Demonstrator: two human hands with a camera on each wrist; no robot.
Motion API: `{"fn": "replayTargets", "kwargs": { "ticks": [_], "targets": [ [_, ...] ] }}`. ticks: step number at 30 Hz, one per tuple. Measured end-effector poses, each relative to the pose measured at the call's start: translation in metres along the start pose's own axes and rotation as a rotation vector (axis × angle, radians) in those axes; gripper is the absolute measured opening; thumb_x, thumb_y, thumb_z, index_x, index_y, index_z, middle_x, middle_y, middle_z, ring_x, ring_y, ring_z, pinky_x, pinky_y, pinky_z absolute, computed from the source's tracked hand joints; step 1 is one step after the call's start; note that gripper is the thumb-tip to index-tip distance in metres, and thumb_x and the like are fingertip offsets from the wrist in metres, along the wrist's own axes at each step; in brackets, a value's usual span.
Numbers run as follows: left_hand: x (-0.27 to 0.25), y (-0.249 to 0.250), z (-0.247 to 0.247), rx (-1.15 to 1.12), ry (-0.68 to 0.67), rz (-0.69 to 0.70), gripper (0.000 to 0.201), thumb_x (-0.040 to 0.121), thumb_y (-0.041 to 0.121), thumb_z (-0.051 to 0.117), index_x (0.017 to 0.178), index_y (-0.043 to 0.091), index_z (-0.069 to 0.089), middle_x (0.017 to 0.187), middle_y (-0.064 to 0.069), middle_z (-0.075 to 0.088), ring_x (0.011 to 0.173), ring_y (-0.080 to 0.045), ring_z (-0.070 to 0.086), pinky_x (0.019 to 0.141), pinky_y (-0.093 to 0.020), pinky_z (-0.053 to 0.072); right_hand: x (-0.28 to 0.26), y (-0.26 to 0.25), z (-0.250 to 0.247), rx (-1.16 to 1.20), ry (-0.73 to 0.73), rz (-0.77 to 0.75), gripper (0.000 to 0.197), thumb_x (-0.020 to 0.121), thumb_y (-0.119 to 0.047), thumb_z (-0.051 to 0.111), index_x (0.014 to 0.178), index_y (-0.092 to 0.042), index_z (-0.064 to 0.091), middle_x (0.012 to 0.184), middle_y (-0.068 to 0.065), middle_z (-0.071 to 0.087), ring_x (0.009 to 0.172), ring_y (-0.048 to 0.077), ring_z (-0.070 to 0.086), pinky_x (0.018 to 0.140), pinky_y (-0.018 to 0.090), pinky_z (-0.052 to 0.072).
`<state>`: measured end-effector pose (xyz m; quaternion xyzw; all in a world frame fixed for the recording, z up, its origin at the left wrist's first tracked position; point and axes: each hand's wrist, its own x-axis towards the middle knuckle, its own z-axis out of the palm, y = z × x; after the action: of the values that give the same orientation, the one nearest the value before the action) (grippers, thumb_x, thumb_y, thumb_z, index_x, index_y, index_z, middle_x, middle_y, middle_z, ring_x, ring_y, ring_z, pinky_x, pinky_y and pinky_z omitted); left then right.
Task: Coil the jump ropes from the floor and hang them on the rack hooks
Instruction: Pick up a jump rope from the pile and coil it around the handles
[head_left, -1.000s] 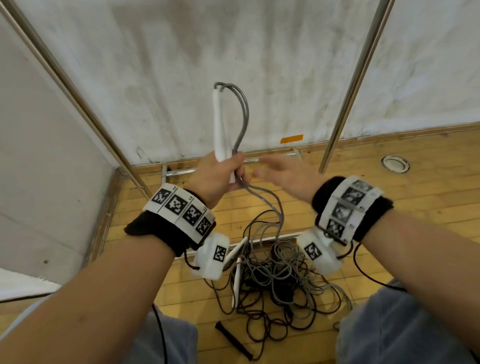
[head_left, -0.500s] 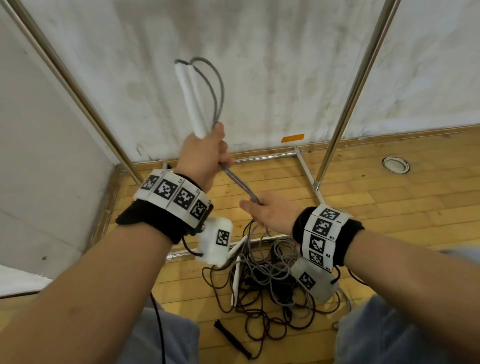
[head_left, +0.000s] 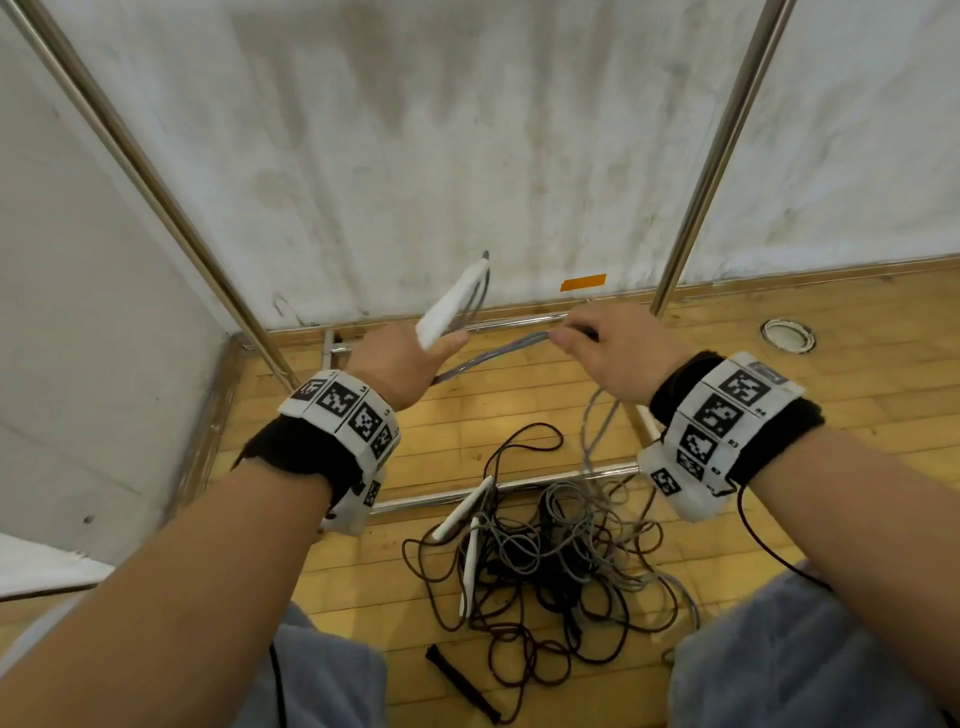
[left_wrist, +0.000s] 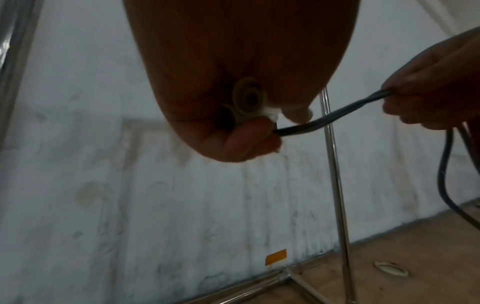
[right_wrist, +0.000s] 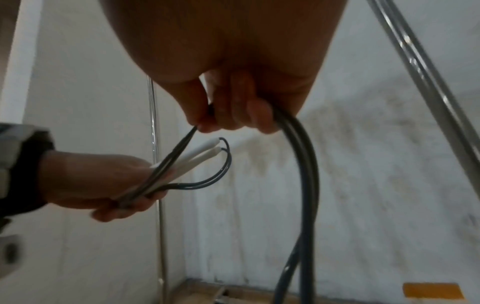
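Note:
My left hand grips the two white handles of a grey jump rope, tips pointing up and away toward the wall. The doubled grey cord runs taut from that fist to my right hand, which pinches it between thumb and fingers. From the right hand the cord hangs down to a tangled pile of ropes on the wooden floor. The handles also show in the right wrist view, held in the left hand. The left wrist view shows the handle ends in my fist.
Two slanted steel rack poles rise against the white wall, with base rails on the floor by the pile. Two more white handles and a black handle lie in the tangle. A round floor fitting sits at right.
My left hand has lowered and tilted the handles to the right. My right hand has risen and slid along the cord, pulling a stretch taut between the hands.

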<state>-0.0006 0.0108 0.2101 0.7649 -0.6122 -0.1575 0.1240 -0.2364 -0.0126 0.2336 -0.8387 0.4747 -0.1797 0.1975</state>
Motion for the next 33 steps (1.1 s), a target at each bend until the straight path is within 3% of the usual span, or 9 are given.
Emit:
{"fn": "replayTargets", "kwargs": {
  "ticks": [4, 8, 11, 16, 21, 24, 26, 28, 33],
  "targets": [
    [-0.009, 0.018, 0.004, -0.027, -0.162, 0.1, 0.067, 0.08, 0.077, 0.03, 0.07, 0.014, 0.052, 0.061, -0.002, 0.054, 0.049, -0.016, 0.048, 0.048, -0.029, 0.038, 0.004, 0.006, -0.009, -0.073, 0.127, 0.049, 0.03, 0.097, -0.037, 0.043, 0.076, -0.019, 0.055, 0.063, -0.003, 0.051, 0.06, 0.014, 0.047, 0.051, 0.025, 0.032],
    [-0.016, 0.027, 0.012, 0.197, -0.248, 0.188, 0.073, 0.068, 0.084, 0.044, 0.086, 0.015, 0.058, 0.071, -0.003, 0.062, 0.063, -0.02, 0.058, 0.06, -0.034, 0.049, 0.004, -0.001, -0.012, -0.104, 0.204, -0.05, 0.029, 0.097, -0.037, 0.043, 0.074, -0.022, 0.05, 0.061, -0.009, 0.045, 0.062, 0.016, 0.045, 0.058, 0.029, 0.029],
    [-0.021, 0.033, 0.021, 0.356, -0.245, 0.245, 0.048, 0.087, 0.06, 0.049, 0.106, 0.017, 0.058, 0.077, 0.0, 0.06, 0.065, -0.017, 0.056, 0.055, -0.03, 0.044, 0.004, -0.011, -0.014, -0.099, 0.227, -0.161, 0.027, 0.097, -0.037, 0.043, 0.08, -0.022, 0.057, 0.067, -0.009, 0.047, 0.067, 0.015, 0.046, 0.062, 0.028, 0.03],
    [-0.033, 0.038, 0.029, 0.318, -0.173, 0.329, 0.011, 0.095, 0.029, 0.046, 0.101, 0.02, 0.048, 0.072, 0.009, 0.047, 0.058, -0.008, 0.043, 0.046, -0.023, 0.026, 0.007, -0.012, -0.018, -0.118, 0.233, -0.172, 0.034, 0.093, -0.043, 0.048, 0.085, -0.015, 0.065, 0.073, -0.001, 0.058, 0.07, 0.017, 0.051, 0.063, 0.031, 0.038],
    [-0.036, 0.038, 0.019, 0.093, -0.162, 0.478, 0.014, 0.095, 0.026, 0.052, 0.106, 0.017, 0.052, 0.088, 0.002, 0.058, 0.067, -0.011, 0.046, 0.053, -0.017, 0.028, 0.015, 0.014, -0.029, 0.144, 0.131, 0.101, 0.037, 0.079, -0.05, 0.066, 0.059, -0.019, 0.06, 0.049, -0.008, 0.042, 0.047, 0.006, 0.039, 0.048, 0.021, 0.031],
    [-0.04, 0.04, 0.008, -0.116, -0.167, 0.494, 0.019, 0.094, 0.026, 0.056, 0.112, 0.022, 0.054, 0.081, 0.013, 0.056, 0.066, -0.002, 0.049, 0.053, -0.013, 0.031, 0.019, 0.024, -0.034, 0.293, 0.053, 0.137, 0.036, 0.08, -0.04, 0.069, 0.051, -0.023, 0.057, 0.039, -0.012, 0.037, 0.038, 0.002, 0.036, 0.041, 0.012, 0.029],
    [-0.043, 0.043, 0.001, -0.259, -0.158, 0.455, 0.015, 0.094, 0.031, 0.055, 0.107, 0.036, 0.052, 0.071, 0.018, 0.054, 0.059, 0.003, 0.05, 0.051, -0.013, 0.033, 0.021, 0.026, -0.033, 0.299, 0.013, 0.123, 0.032, 0.085, -0.028, 0.067, 0.054, -0.024, 0.058, 0.047, -0.012, 0.043, 0.042, 0.003, 0.039, 0.046, 0.015, 0.031],
    [-0.044, 0.045, -0.007, -0.443, -0.15, 0.42, 0.01, 0.094, 0.03, 0.055, 0.092, 0.04, 0.053, 0.062, 0.023, 0.054, 0.05, 0.004, 0.047, 0.047, -0.011, 0.036, 0.02, 0.023, -0.026, 0.329, -0.005, 0.134, 0.023, 0.085, -0.036, 0.065, 0.065, -0.026, 0.063, 0.058, -0.005, 0.05, 0.049, 0.006, 0.042, 0.049, 0.017, 0.034],
    [-0.04, 0.045, -0.015, -0.819, -0.04, 0.231, 0.007, 0.092, 0.02, 0.058, 0.087, 0.016, 0.06, 0.047, 0.016, 0.044, 0.045, -0.006, 0.037, 0.044, -0.024, 0.035, 0.013, 0.006, 0.008, 0.359, -0.025, 0.118, 0.026, 0.088, -0.047, 0.056, 0.074, -0.027, 0.066, 0.061, -0.008, 0.052, 0.061, 0.013, 0.051, 0.06, 0.027, 0.041]
  ]
}}
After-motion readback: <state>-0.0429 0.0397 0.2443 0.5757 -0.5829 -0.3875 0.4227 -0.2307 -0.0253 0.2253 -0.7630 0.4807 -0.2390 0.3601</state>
